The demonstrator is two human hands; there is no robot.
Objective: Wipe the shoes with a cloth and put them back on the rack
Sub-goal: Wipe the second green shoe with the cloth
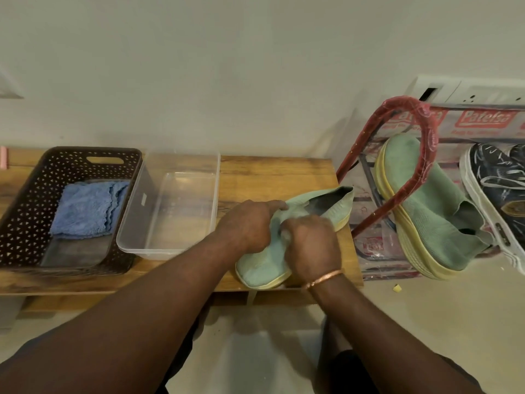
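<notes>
Left hand [247,226] gripping green shoe [262,269], right hand [312,247] clutching upper — wooden table [270,173]

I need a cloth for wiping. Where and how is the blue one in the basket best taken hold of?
Pinch the blue cloth at its layered right edge, coming straight down from above: it lies folded flat in the basket, whose tall walls block any sideways reach.
</notes>
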